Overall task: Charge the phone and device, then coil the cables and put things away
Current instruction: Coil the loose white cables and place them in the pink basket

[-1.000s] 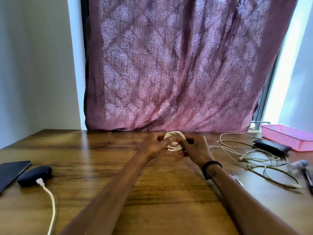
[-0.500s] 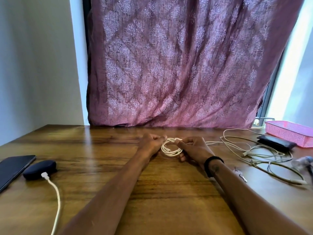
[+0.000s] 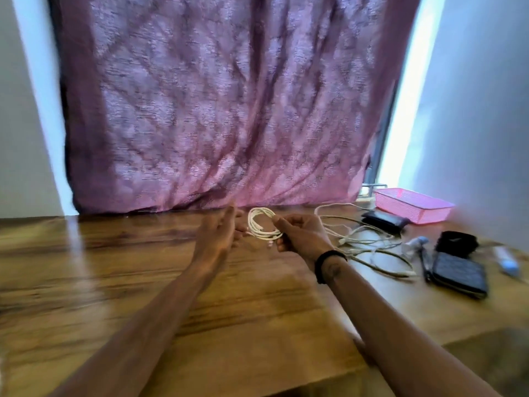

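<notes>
A white cable wound into a small coil (image 3: 262, 226) hangs just above the wooden table (image 3: 114, 267), pinched in my right hand (image 3: 303, 234). My left hand (image 3: 219, 234) is beside the coil on its left, fingers spread, holding nothing. A loose tangle of pale cables (image 3: 363, 239) lies on the table to the right of my right hand. Farther right lie a dark phone (image 3: 458, 275) and a flat black case (image 3: 385, 220). The picture is blurred.
A pink mesh basket (image 3: 412, 204) stands at the back right by the window. A black round pouch (image 3: 456, 243), a small white-blue tube (image 3: 508, 260) and a clear-capped pen (image 3: 418, 247) lie near the phone. A purple curtain (image 3: 223, 110) hangs behind the table.
My left hand has let go of the coil and opened; my right hand alone holds it. The view has swung right, so the phone and dark device at the left are out of sight.
</notes>
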Demonstrator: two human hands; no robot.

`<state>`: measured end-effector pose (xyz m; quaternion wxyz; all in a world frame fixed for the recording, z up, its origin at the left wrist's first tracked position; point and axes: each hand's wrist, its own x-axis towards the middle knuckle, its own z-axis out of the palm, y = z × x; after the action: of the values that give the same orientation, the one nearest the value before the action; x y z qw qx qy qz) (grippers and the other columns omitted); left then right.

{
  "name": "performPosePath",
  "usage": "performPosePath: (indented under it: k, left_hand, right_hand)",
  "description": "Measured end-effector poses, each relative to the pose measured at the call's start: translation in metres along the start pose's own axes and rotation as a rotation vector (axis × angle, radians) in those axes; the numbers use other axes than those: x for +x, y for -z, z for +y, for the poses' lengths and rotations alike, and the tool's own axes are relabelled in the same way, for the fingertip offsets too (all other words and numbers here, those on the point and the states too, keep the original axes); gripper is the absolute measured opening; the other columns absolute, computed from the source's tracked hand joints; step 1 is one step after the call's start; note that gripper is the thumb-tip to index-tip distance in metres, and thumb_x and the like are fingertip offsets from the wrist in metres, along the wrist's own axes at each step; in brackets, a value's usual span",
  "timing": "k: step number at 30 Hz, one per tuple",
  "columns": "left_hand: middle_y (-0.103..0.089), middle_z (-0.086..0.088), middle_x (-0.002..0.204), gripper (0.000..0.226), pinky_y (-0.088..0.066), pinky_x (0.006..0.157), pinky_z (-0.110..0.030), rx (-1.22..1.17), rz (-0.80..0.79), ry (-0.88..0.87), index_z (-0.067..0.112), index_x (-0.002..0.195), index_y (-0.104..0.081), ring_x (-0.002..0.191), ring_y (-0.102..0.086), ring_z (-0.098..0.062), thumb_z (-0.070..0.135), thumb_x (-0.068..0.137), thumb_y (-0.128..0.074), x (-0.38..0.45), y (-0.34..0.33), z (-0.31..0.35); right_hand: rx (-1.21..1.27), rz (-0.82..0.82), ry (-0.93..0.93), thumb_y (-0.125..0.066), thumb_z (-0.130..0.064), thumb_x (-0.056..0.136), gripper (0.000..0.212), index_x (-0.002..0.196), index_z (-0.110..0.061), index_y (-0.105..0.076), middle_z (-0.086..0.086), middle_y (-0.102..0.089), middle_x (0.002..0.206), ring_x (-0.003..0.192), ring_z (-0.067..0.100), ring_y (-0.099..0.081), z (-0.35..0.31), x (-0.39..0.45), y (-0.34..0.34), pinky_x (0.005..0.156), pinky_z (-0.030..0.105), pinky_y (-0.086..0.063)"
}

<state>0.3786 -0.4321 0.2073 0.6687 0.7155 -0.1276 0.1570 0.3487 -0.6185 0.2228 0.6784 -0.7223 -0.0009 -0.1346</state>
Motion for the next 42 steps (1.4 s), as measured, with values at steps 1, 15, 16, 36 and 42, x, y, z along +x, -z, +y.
performPosePath:
  k: [1,15,16,36,42]
  left_hand:
    - [-0.077,-0.009,0.078,0.046,-0.058,0.065,-0.04,-0.015,0.006,-0.008,0.018,0.099,-0.073,0.066,-0.068,-0.021,0.054,0.103,-0.044,0.002,-0.011,-0.001]
    - [-0.076,-0.005,0.073,0.035,-0.058,0.061,-0.03,0.074,-0.323,-0.173,0.013,0.098,-0.073,0.054,-0.067,-0.012,0.035,0.107,-0.047,0.028,-0.272,0.064]
    - [-0.076,-0.004,0.073,0.036,-0.059,0.063,-0.031,0.084,-0.344,-0.18,0.014,0.097,-0.073,0.056,-0.069,-0.013,0.037,0.106,-0.047,0.029,-0.281,0.063]
    - [-0.074,-0.006,0.07,0.036,-0.057,0.061,-0.036,0.071,-0.179,-0.153,0.017,0.084,-0.073,0.056,-0.065,-0.013,0.032,0.106,-0.049,0.066,-0.233,0.038]
    - [-0.075,-0.015,0.104,0.042,-0.052,0.088,-0.04,0.262,0.043,-0.06,0.01,0.105,-0.073,0.1,-0.068,-0.034,0.044,0.104,-0.049,0.056,-0.137,0.052]
  right_hand:
    - [-0.041,0.029,0.017,-0.078,-0.021,0.094,0.018,0.098,-0.003,-0.074,0.016,-0.071,0.071,0.05,0.017,-0.064,-0.006,0.002,0.021,0.052,0.028,-0.057]
    - [-0.357,0.554,-0.156,-0.09,-0.036,0.074,0.095,0.151,-0.013,-0.04,0.021,-0.073,0.113,0.082,0.033,-0.078,0.014,0.127,0.337,0.077,0.052,-0.065]
    - [-0.366,0.539,-0.18,-0.09,-0.033,0.075,0.094,0.152,-0.012,-0.039,0.02,-0.074,0.108,0.081,0.032,-0.078,0.01,0.128,0.335,0.073,0.049,-0.066]
    - [-0.395,0.525,-0.013,-0.084,-0.012,0.087,0.024,0.094,0.006,-0.071,0.016,-0.07,0.07,0.047,0.016,-0.066,-0.012,0.142,0.364,0.047,0.024,-0.058]
    - [-0.329,0.165,0.141,-0.082,-0.019,0.087,0.036,0.108,0.009,-0.072,0.013,-0.073,0.072,0.05,0.012,-0.062,-0.045,0.085,0.253,0.051,0.026,-0.053]
